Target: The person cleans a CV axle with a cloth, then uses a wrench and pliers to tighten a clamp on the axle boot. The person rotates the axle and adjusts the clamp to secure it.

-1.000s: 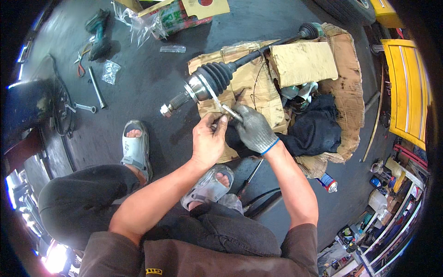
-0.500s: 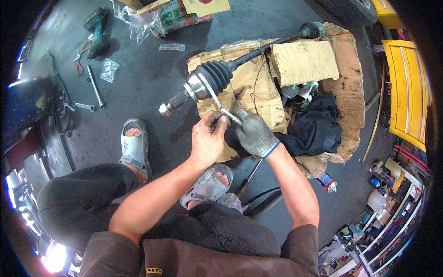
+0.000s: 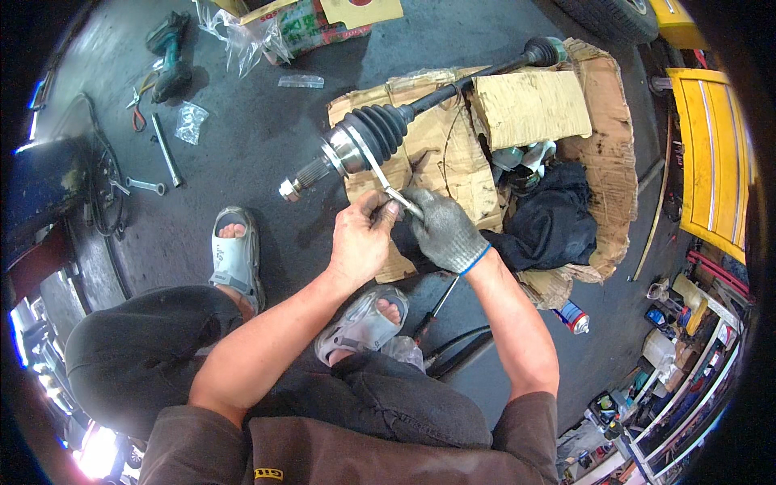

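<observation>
A drive axle point(image 3: 440, 99) lies slantwise on flattened cardboard, its black ribbed rubber boot point(image 3: 382, 129) and splined end point(image 3: 313, 172) toward me. Around the boot's wide end runs a flat silver metal band point(image 3: 369, 156), whose loose tail reaches down to my hands. With thumb and fingers, my bare left hand point(image 3: 361, 238) pinches that tail. My right hand point(image 3: 446, 230), in a grey knit glove with a blue cuff edge, is closed on the band's end just beside the left fingertips. The gloved fingers partly hide the end of the tail.
Cardboard point(image 3: 594, 170) under the axle also bears a dark cloth point(image 3: 554, 218). A cordless power tool point(image 3: 170, 61), pliers point(image 3: 139, 101), a long bar tool point(image 3: 167, 149) and a wrench point(image 3: 147, 187) lie at left. By my right forearm are a screwdriver point(image 3: 436, 307) and spray can point(image 3: 572, 318).
</observation>
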Tool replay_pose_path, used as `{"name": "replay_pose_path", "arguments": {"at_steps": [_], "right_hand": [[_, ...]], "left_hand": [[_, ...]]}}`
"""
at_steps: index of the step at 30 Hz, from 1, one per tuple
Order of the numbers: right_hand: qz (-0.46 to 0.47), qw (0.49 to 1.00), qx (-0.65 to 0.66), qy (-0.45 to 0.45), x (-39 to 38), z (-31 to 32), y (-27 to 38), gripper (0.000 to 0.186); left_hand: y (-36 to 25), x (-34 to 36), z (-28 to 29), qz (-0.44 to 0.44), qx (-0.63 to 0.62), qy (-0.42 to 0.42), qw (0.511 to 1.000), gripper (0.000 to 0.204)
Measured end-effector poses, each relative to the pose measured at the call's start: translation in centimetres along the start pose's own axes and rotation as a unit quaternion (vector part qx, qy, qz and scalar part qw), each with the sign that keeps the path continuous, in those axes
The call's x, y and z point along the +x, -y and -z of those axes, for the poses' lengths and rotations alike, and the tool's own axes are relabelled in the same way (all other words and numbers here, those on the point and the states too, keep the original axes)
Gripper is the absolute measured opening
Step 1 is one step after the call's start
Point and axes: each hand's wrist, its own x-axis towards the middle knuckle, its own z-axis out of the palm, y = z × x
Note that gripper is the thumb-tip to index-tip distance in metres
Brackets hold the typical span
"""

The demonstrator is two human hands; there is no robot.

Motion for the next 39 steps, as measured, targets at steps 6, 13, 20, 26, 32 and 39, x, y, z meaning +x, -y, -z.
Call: {"name": "replay_pose_path", "arguments": {"at_steps": [6, 13, 20, 26, 32, 39], "right_hand": [[-0.009, 0.999, 0.039, -0.020, -0.6, -0.7, 0.1, 0.033], [0.013, 0.998, 0.034, -0.054, -0.6, -1.6, -0.2, 0.043], [-0.190, 0.966, 0.078, 0.159, -1.8, 2.4, 1.0, 0.042], [-0.221, 0.955, 0.141, 0.141, -3.7, 1.9, 0.9, 0.043], [-0.182, 0.975, 0.104, 0.069, -4.0, -0.1, -0.2, 0.032], [-0.218, 0.965, 0.134, 0.051, -4.0, -1.2, -0.3, 0.029]], "left_hand": [[-0.7, -0.5, -0.2, -0.008, -0.091, -0.038, 0.995, 0.023], [-1.8, 0.7, -0.1, 0.005, -0.010, 0.024, 1.000, 0.041], [-2.3, 0.5, 0.2, 0.029, 0.017, 0.023, 0.999, 0.037], [-2.7, 0.2, -0.2, 0.035, 0.001, 0.018, 0.999, 0.036], [-2.4, 0.6, -0.2, 0.022, 0.003, 0.020, 1.000, 0.036], [-1.7, 0.3, 0.0, 0.011, -0.006, 0.022, 1.000, 0.040]]}}
